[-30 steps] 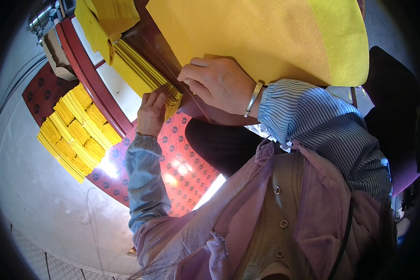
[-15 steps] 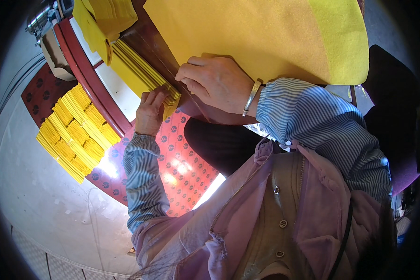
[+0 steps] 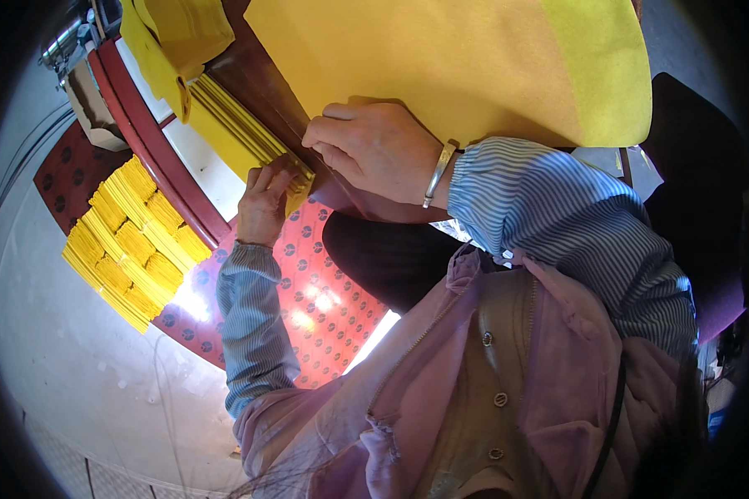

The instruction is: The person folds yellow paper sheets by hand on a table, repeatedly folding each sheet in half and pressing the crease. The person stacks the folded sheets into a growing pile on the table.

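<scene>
A long stack of folded yellow cloth-like pieces (image 3: 237,125) lies slanting at the left of the brown table top (image 3: 266,58). My left hand (image 3: 264,204) has its fingers closed over the near end of this stack. Just right of that end, my right hand (image 3: 379,150) is curled, knuckles up, with a metal bangle at the wrist. Its fingertips are hidden, so what it may pinch does not show. Beyond and beside it spreads a large flat yellow sheet (image 3: 458,66), brighter along its right side.
Draped yellow pieces (image 3: 195,33) lie at the far left. Lower left, bundled yellow stacks (image 3: 137,241) rest on a red patterned sheet (image 3: 312,283). A curved red edge (image 3: 154,150) and an open cardboard box (image 3: 91,104) stand beyond them. A black form (image 3: 691,183) is at the right.
The whole view has shifted a little, so everything sits slightly farther left. Both hands keep nearly the same places by the stack's near end.
</scene>
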